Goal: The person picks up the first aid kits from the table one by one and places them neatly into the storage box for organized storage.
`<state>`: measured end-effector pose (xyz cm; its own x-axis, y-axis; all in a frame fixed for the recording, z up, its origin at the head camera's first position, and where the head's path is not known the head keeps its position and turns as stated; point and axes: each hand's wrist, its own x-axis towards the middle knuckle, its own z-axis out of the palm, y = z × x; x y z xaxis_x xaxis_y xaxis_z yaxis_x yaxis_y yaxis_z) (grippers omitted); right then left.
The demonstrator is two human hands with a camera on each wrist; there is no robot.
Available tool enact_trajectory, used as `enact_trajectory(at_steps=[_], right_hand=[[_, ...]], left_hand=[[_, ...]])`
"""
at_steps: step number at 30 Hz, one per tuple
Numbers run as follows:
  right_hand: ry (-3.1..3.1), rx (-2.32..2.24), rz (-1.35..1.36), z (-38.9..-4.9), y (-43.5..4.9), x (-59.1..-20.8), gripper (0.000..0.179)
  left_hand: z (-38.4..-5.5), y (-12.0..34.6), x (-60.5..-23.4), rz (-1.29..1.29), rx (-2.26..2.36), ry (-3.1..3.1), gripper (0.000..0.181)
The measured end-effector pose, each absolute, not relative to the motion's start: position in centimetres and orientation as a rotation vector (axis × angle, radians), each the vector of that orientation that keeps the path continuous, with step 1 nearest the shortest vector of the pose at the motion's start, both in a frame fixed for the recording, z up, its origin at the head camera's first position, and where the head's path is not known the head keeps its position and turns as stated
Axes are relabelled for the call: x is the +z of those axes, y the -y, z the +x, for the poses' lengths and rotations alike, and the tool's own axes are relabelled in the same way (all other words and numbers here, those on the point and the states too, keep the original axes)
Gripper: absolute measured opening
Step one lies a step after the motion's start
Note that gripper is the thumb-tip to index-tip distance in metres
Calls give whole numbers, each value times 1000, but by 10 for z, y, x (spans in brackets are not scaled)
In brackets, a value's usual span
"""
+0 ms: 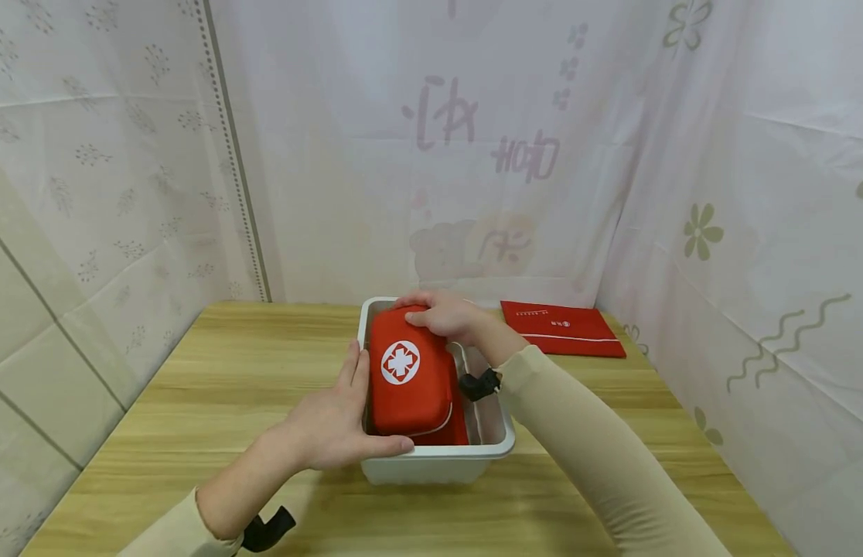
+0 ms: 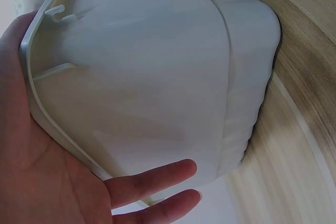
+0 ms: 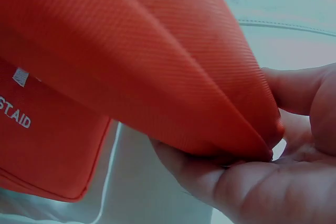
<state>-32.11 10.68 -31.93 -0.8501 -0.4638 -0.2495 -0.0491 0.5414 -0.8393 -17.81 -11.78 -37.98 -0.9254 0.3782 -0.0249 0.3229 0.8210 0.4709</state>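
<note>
My right hand (image 1: 438, 313) grips the far end of a red first-aid case (image 1: 412, 402) with a white cross emblem, thumb on top. The case sits tilted in the mouth of a white plastic bin (image 1: 431, 469). Under it in the bin lies another red bag (image 3: 58, 140), lettered "ST AID" in the right wrist view. My left hand (image 1: 330, 425) rests on the bin's near left corner, thumb along the front rim. In the left wrist view, two straight fingers (image 2: 152, 182) lie along the bin's outer wall.
A flat red pouch (image 1: 564, 329) with a white line lies at the back right of the wood-grain table (image 1: 264, 348). Patterned pale curtains (image 1: 334, 193) hang behind the table and on both sides.
</note>
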Motion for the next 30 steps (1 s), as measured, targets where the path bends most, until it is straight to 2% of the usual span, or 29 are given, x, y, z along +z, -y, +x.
enact_trajectory(at_steps=[14, 30], right_hand=[[-2303, -1261, -191, -324, -103, -330, 56], [-2311, -1216, -118, -319, -115, -326, 58]], left_hand=[[-179, 119, -380, 548, 704, -2892, 153], [-178, 118, -379, 540, 708, -2888, 155]])
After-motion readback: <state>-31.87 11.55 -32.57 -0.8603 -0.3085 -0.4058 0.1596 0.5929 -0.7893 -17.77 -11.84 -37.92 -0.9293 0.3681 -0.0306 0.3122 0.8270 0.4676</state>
